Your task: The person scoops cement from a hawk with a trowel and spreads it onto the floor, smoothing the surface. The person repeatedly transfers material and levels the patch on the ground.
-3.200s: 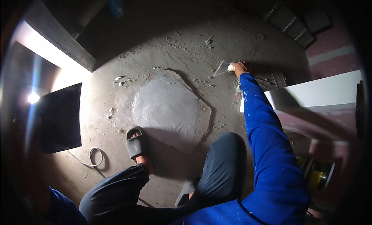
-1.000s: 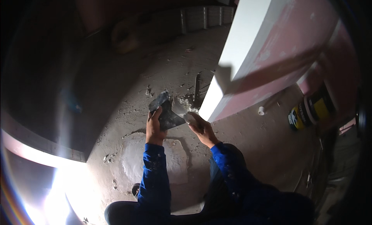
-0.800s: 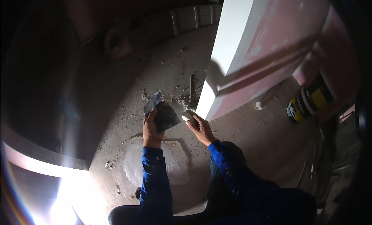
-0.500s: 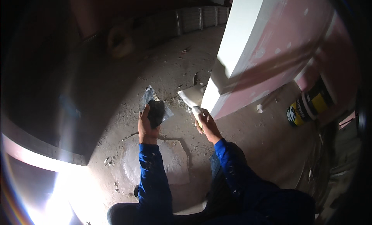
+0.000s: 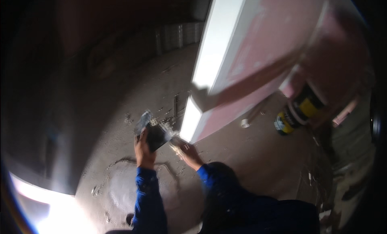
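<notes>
My left hand point(image 5: 144, 151) is closed on a flat metal putty plate point(image 5: 159, 138), dark in the middle, with pale crumbs of filler along its far edge. Close to its right, my right hand point(image 5: 188, 154) grips a putty knife point(image 5: 175, 147) by its pale handle. The knife's blade is smeared by motion and lies at or against the plate's right corner; contact cannot be made out. Just beyond the right hand stands the lower end of a white-edged wall corner point(image 5: 191, 120).
Pink-and-grey wall board point(image 5: 258, 68) runs back to the right. Black-and-yellow buckets point(image 5: 287, 120) lie by its foot, near a small white cup-like piece point(image 5: 244, 123). A pale patch point(image 5: 121, 189) marks the littered floor. Bright light glares at lower left.
The view has shifted, so the wall corner sits further left and lower. My right hand has brought the putty knife from beside the corner over to the plate in my left hand.
</notes>
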The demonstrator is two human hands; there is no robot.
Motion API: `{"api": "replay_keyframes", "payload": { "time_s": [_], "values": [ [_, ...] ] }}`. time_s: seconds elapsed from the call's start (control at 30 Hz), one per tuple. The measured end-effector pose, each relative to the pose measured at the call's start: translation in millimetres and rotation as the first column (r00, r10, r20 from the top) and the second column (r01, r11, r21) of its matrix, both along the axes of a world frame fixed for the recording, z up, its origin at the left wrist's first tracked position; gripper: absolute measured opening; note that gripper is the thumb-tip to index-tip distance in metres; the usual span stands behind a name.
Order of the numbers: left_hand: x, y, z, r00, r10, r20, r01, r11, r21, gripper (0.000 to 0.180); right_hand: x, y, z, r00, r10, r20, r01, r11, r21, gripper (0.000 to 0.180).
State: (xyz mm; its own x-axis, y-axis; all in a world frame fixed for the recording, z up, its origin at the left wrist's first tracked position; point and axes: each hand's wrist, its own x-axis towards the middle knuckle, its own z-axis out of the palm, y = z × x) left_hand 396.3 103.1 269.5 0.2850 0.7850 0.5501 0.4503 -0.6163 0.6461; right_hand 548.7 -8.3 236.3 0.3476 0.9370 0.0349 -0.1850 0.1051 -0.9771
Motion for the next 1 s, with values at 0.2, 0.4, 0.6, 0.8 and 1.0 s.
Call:
{"api": "replay_keyframes", "payload": {
  "time_s": [0.2, 0.4, 0.6, 0.8, 1.0],
  "values": [
    [8, -7, 16, 0.216, 0.242, 0.946, 0.819, 0.483, -0.311, 0.026, 6, -9, -17, 0.961, -0.065, 0.270, 0.109, 0.983, -0.149, 0.039],
    [-35, 27, 5, 0.232, 0.321, 0.918, 0.682, 0.619, -0.389, 0.026, 30, -22, -17, 0.897, 0.236, -0.373, -0.249, 0.968, 0.014, 0.038],
    [-20, 33, -31, 0.219, 0.314, 0.924, 0.831, 0.437, -0.345, 0.025, 25, -13, -24, 0.920, 0.157, -0.360, -0.213, 0.970, -0.121, 0.055],
    [0, 14, -29, 0.227, 0.397, 0.889, 0.816, 0.421, -0.397, 0.031, 3, -17, -19, 0.864, 0.195, -0.464, -0.218, 0.976, 0.005, 0.064],
    [15, 4, -7, 0.330, 0.379, 0.865, 0.754, 0.445, -0.483, 0.040, -7, -17, 9, 0.835, 0.255, -0.487, -0.266, 0.963, 0.048, 0.057]
  ]
}}
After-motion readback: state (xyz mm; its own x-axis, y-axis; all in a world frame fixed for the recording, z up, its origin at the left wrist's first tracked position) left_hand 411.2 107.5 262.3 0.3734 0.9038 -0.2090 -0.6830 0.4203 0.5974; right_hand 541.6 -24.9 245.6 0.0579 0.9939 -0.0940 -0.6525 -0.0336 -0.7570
